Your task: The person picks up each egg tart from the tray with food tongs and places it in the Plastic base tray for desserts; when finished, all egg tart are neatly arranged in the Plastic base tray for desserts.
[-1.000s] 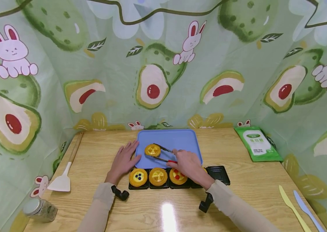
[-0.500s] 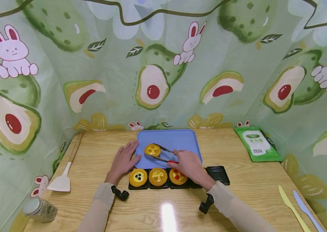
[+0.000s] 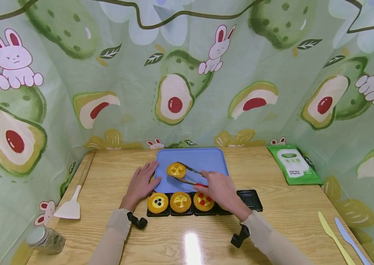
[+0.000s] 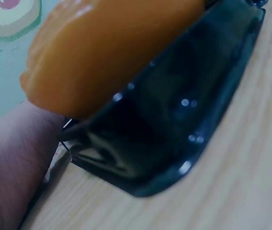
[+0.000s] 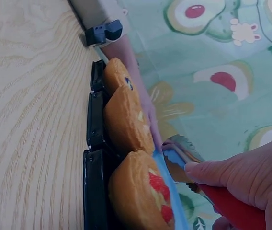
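My right hand grips red-handled metal tongs that clamp a yellow tart over the blue tray. My left hand lies flat with straight fingers on the table, touching the tray's left edge. In front of the tray stands a row of black plastic cups holding three tarts: a blueberry one, a yellow one and a red-fruit one. The right wrist view shows those tarts side on, with the tongs' red handle in my fingers. The left wrist view is filled by a black cup and a tart.
A white spatula and a glass jar lie at the table's left. A green packet sits at the back right. Yellow and blue plastic knives lie at the front right. Printed cloth walls close in three sides.
My right hand and the tongs have shifted slightly right and back, carrying the yellow tart a little farther onto the tray. The left hand has stayed put.
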Demonstrator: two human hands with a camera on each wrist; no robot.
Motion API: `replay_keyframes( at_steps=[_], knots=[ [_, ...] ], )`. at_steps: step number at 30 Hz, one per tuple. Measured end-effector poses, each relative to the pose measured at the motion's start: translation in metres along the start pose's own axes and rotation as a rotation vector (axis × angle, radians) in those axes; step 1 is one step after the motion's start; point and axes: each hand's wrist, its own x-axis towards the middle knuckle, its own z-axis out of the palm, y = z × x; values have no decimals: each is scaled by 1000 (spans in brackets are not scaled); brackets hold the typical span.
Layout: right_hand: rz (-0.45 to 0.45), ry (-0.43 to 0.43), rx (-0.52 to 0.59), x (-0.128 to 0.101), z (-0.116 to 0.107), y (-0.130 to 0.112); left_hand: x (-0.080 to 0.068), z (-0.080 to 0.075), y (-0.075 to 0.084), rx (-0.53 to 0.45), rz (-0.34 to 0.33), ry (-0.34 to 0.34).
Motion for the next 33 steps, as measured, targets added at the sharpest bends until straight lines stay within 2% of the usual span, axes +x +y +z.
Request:
replay_keyframes(
  at_steps=[6,18,24,33],
  knots=[
    [37,-11,-9,-11,-13,0,0,-1,0,3,-18,-20],
    [48,73,-69,-36,-30,3,0,-1,-1,6,-20,-29],
    [79,99,-36,-52,-39,7,0,-1,-1,4,-18,-32],
    [208,62,49,-81,-52,15,0,-1,-1,4,-24,-34]
  ],
)
